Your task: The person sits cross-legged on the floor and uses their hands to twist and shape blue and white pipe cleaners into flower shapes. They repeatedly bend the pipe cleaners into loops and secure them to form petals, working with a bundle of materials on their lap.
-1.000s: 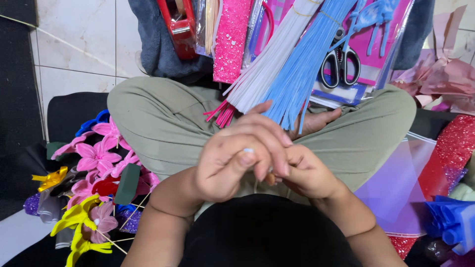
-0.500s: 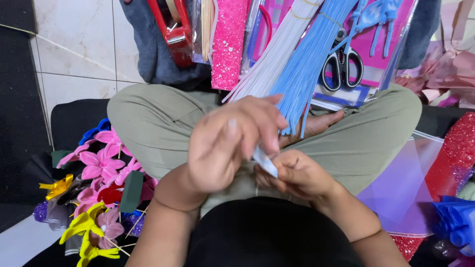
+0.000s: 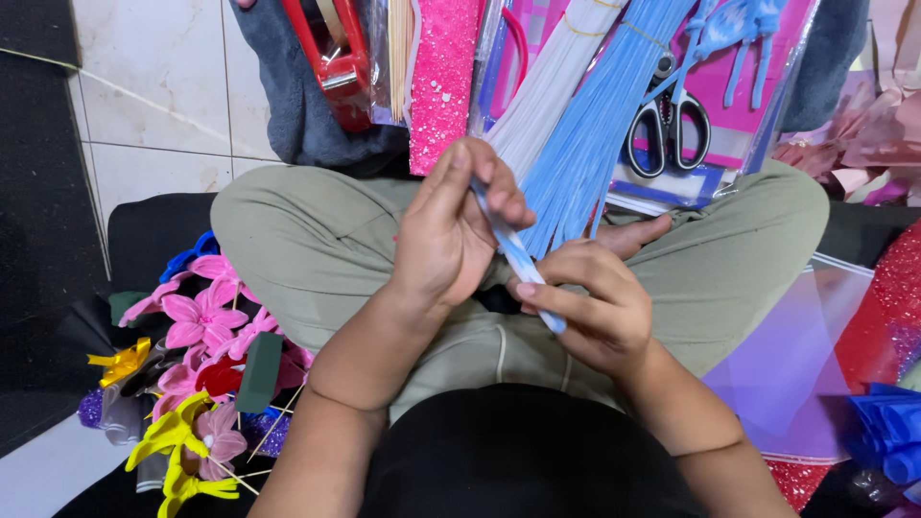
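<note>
I sit cross-legged in olive trousers. My left hand (image 3: 451, 235) pinches the upper part of a thin pale-blue strip (image 3: 518, 259) and my right hand (image 3: 590, 307) grips its lower end, the strip stretched slantwise between them over my lap. Just beyond my hands lie bundles of blue strips (image 3: 600, 115) and white strips (image 3: 542, 96), fanned toward my knees.
Black-handled scissors (image 3: 667, 125) lie on a pink packet at the back right. A red tape dispenser (image 3: 331, 53) and a pink glitter sheet (image 3: 443, 77) are behind. Paper flowers in pink and yellow (image 3: 197, 364) pile at my left; clear film and red glitter sheet (image 3: 892, 317) at right.
My hands were clasped close together; the left has risen and drawn the pale-blue strip out long, while the right stays low holding its other end.
</note>
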